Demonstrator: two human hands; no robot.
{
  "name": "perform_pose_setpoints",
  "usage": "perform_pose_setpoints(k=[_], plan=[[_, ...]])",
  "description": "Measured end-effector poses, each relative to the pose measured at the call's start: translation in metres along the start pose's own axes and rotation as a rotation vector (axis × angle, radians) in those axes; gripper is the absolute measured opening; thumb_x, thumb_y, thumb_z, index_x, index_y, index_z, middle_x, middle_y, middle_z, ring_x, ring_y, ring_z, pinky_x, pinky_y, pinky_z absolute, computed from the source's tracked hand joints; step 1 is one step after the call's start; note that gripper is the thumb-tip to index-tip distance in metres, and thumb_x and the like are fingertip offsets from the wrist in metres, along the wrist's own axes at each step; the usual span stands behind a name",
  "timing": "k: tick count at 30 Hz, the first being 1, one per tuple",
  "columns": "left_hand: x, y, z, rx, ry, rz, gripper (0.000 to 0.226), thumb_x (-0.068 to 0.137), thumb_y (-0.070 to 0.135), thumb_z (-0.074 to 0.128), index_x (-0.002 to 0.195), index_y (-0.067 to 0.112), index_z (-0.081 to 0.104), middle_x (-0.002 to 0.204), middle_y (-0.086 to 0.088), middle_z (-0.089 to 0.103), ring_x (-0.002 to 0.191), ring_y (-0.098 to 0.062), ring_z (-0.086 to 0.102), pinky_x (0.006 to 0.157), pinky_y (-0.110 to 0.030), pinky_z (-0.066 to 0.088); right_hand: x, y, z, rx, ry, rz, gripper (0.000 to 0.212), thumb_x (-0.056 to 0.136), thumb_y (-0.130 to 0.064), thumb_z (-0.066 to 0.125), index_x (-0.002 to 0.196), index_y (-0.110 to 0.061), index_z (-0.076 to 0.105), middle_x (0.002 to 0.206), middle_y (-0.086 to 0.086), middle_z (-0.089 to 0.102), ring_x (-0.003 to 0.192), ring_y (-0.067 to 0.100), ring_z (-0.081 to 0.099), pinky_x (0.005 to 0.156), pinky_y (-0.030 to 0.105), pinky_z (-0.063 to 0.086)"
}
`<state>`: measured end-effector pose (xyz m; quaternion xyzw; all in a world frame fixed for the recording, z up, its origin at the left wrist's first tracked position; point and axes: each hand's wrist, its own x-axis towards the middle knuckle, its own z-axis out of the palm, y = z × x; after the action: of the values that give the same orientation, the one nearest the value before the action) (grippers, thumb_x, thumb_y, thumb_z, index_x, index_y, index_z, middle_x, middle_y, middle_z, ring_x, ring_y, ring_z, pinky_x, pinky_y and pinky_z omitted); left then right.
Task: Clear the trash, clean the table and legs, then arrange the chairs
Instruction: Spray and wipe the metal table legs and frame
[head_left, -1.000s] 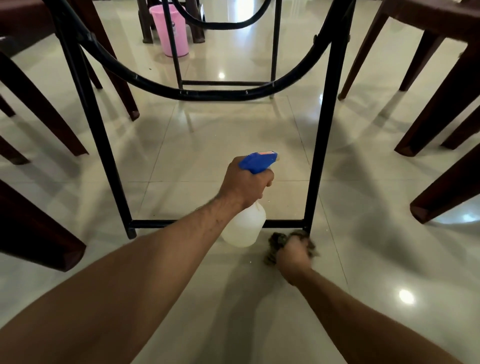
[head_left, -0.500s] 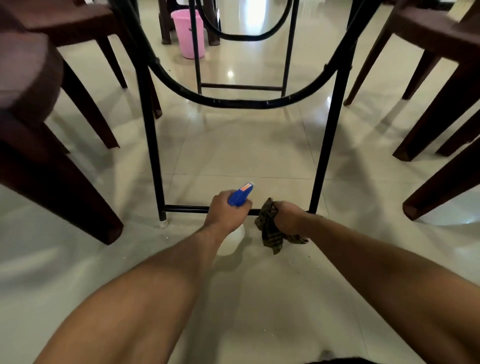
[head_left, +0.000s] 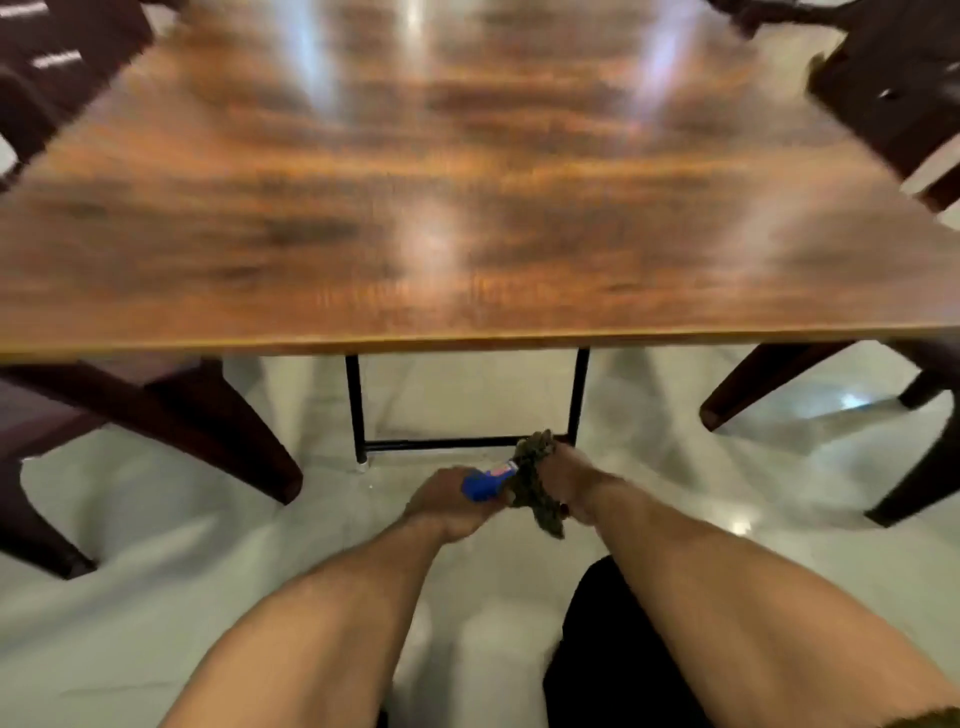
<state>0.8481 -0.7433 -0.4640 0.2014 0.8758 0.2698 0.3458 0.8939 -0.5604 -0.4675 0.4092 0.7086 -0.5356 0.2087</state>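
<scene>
A brown wooden table top (head_left: 467, 182) fills the upper half of the blurred view. Its black metal legs (head_left: 356, 405) and low crossbar (head_left: 441, 444) show beneath the near edge. My left hand (head_left: 447, 501) grips a spray bottle by its blue head (head_left: 483, 486); the bottle's body is hidden. My right hand (head_left: 569, 480) holds a dark crumpled cloth (head_left: 535, 486) just in front of the right table leg (head_left: 576, 400). Both hands are close together, low over the floor.
Dark brown chairs stand around the table: one at the left (head_left: 156, 415), one at the far right (head_left: 893, 88), and chair legs at the right (head_left: 769, 379). The floor (head_left: 156, 571) is glossy pale tile. A dark trouser leg (head_left: 597, 649) shows between my forearms.
The view has risen from under the table to above its top. Both hands have drawn back from the crossbar and come closer together, still holding bottle and cloth.
</scene>
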Motion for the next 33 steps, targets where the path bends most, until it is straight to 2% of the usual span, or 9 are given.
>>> perform_pose_setpoints(k=[5,9,13,17,20,22,26,29,33], plan=[[-0.081,0.064,-0.039,-0.101,-0.168,-0.044,0.057,0.059,0.070,0.059,0.085,0.020,0.068,0.084,-0.003,0.067,0.077,-0.021,0.061,0.066,-0.030,0.044,-0.137,-0.033,-0.023,0.125,0.043,-0.046,0.027,0.098,-0.011,0.054,0.124,-0.008,0.061,0.113,0.007,0.064,0.096,0.023,0.062,0.088,0.033,0.052],[-0.145,0.130,-0.078,-0.130,-0.195,-0.030,0.060,0.061,0.073,0.061,0.076,0.015,0.061,0.067,0.000,0.058,0.061,-0.017,0.050,0.063,-0.039,0.049,-0.235,-0.061,-0.050,0.434,0.075,-0.024,0.032,0.075,0.006,0.079,0.101,-0.011,0.068,0.102,0.014,0.068,0.077,0.014,0.070,0.068,0.022,0.055],[-0.194,0.201,-0.118,-0.201,-0.175,-0.029,0.063,0.066,0.073,0.062,0.075,0.011,0.055,0.064,-0.005,0.061,0.056,-0.018,0.051,0.060,-0.035,0.048,-0.335,-0.101,-0.088,0.672,0.258,-0.014,0.025,0.091,0.017,0.052,0.106,0.002,0.066,0.082,0.010,0.070,0.049,-0.001,0.063,0.048,0.015,0.049],[-0.214,0.271,-0.149,-0.190,-0.124,0.069,0.049,0.068,0.063,0.058,0.076,0.014,0.059,0.068,-0.005,0.069,0.064,-0.029,0.064,0.067,-0.042,0.056,-0.383,-0.132,-0.134,0.828,0.509,-0.014,0.027,0.097,0.013,0.040,0.102,-0.003,0.062,0.083,0.014,0.069,0.053,0.006,0.065,0.050,0.020,0.052],[-0.206,0.321,-0.158,-0.183,-0.070,0.122,0.029,0.068,0.044,0.056,0.068,0.016,0.052,0.053,-0.001,0.057,0.051,-0.025,0.052,0.058,-0.046,0.054,-0.391,-0.148,-0.176,0.917,0.771,-0.065,0.025,0.099,0.006,0.042,0.113,-0.004,0.059,0.090,0.016,0.067,0.067,0.010,0.070,0.063,0.021,0.056],[-0.194,0.354,-0.160,-0.109,-0.040,0.171,0.026,0.067,0.039,0.053,0.065,0.013,0.052,0.052,-0.007,0.059,0.051,-0.029,0.056,0.055,-0.044,0.052,-0.381,-0.149,-0.205,0.758,0.936,-0.076,0.034,0.098,-0.006,0.049,0.131,-0.007,0.057,0.119,0.021,0.066,0.105,0.030,0.066,0.094,0.032,0.050],[-0.163,0.413,-0.159,-0.168,0.044,0.156,0.042,0.066,0.048,0.052,0.080,0.011,0.066,0.058,-0.005,0.061,0.052,-0.021,0.052,0.058,-0.042,0.055,-0.357,-0.155,-0.264,0.476,0.926,-0.241,0.055,0.093,-0.020,0.050,0.145,-0.006,0.046,0.144,0.021,0.051,0.131,0.036,0.049,0.107,0.035,0.036],[-0.141,0.448,-0.157,-0.213,0.133,0.104,0.027,0.073,0.040,0.059,0.077,0.015,0.069,0.058,0.001,0.061,0.052,-0.015,0.051,0.058,-0.035,0.053,-0.331,-0.141,-0.302,-0.186,0.602,-0.346,0.064,0.094,-0.010,0.052,0.154,-0.022,0.034,0.163,0.014,0.019,0.144,0.033,0.029,0.115,0.038,0.029],[-0.112,0.477,-0.160,-0.274,0.220,0.029,0.027,0.072,0.036,0.058,0.064,0.010,0.055,0.051,0.004,0.052,0.050,-0.018,0.046,0.057,-0.041,0.050,-0.292,-0.118,-0.330,-0.963,0.066,-0.352,0.067,0.096,-0.025,0.045,0.157,-0.036,0.019,0.166,0.009,-0.011,0.152,0.037,-0.004,0.124,0.047,0.008]])
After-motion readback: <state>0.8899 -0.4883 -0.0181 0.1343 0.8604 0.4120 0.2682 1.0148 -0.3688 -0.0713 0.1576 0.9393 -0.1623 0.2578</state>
